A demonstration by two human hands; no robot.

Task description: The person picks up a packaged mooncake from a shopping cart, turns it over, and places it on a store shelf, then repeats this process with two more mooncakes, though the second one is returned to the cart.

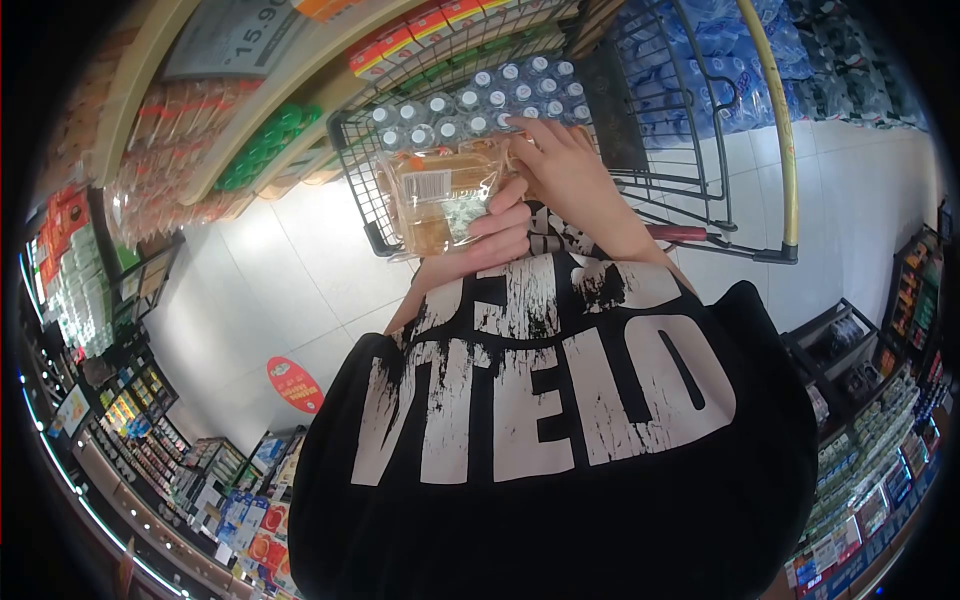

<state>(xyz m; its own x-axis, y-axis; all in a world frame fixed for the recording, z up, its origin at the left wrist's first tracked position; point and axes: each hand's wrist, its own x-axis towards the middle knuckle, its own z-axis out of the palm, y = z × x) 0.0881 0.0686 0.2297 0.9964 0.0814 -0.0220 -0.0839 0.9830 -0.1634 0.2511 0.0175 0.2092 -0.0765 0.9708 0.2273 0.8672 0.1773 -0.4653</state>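
Note:
A clear plastic package with brown food inside and a barcode label (pixel 428 190) is held in front of my chest, over the cart's near side. My left hand (pixel 500 232) has its fingers wrapped round the package's right side. My right hand (pixel 545 155) is bent at the package's upper right edge, its fingers closed on the clear wrapping. Just beyond the package, several water bottles with white caps (pixel 470 115) stand in rows in the cart.
A wire shopping cart (pixel 385 225) has a yellow handle (pixel 780 130) at right. Shelves with packaged goods (pixel 185 125) stand at left. Blue bottle packs (pixel 740 70) are at upper right. A red oval sign (pixel 294 384) lies on the tiled floor.

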